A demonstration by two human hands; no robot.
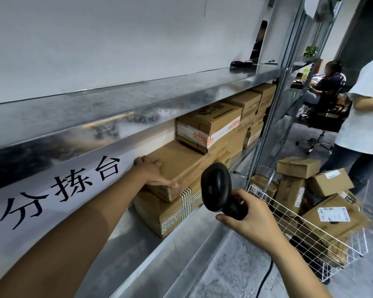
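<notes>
My left arm reaches out long across the shelf [138, 250], and my left hand [153, 172] grips the near end of a flat cardboard box [181, 162]. My fingers are hooked over its far edge and my thumb lies along the front side, so the hand is clamped across the box's width. That box lies slightly tilted on top of a wider tape-striped box [170, 211], which sits on the shelf. My right hand [251, 219] is held lower and nearer to me, with the wrist bent. Its fingers are wrapped round the handle of a black barcode scanner [216, 188] and the thumb is pressed on the handle's side. The scanner's rounded head stands up just in front of the two stacked boxes, and a dark cable [267, 274] drops towards the floor below my wrist. Further along the shelf a printed carton [211, 123] rests on the stack, with more cartons behind it. A paper sign [60, 190] with large black characters hangs on the shelf's front, left of my arm. To the right stands a white wire basket [267, 201] piled with cardboard parcels. A small plain one [297, 166] sits on top of the pile, and a large one with a white label [332, 218] is nearest to me.
</notes>
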